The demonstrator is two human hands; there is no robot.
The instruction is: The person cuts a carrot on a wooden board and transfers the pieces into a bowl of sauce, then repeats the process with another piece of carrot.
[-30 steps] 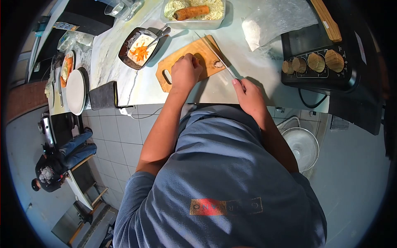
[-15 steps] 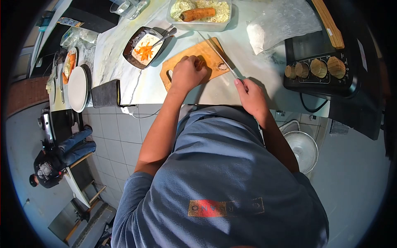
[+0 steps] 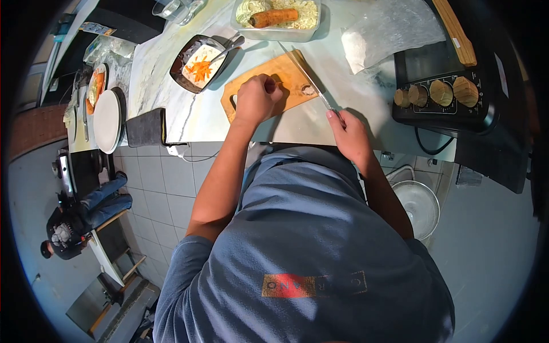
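My right hand (image 3: 350, 135) is closed around the handle of a long knife (image 3: 311, 78), its blade slanting up and left past the right side of a wooden cutting board (image 3: 291, 64). Over the middle of that board is my left hand (image 3: 255, 98), its fingers curled together; whatever they may hold is hidden. A small pale round patch (image 3: 308, 90) shows at the board's right end. Left of the board, a dark square bowl (image 3: 183, 53) holds a white creamy mix topped with orange shreds. A spoon (image 3: 230, 48) leans in this bowl.
Behind the board stands a plastic container (image 3: 274, 35) with shredded cabbage and a carrot (image 3: 274, 18). A clear plastic bag (image 3: 394, 35) and a black oven with wooden knobs (image 3: 441, 94) are at right. Plates (image 3: 107, 121) lie at left. Another person (image 3: 68, 231) is farther off.
My left hand has turned slightly and its fingers have curled in more. The knife has shifted a little to the right, with my right hand still around its handle.
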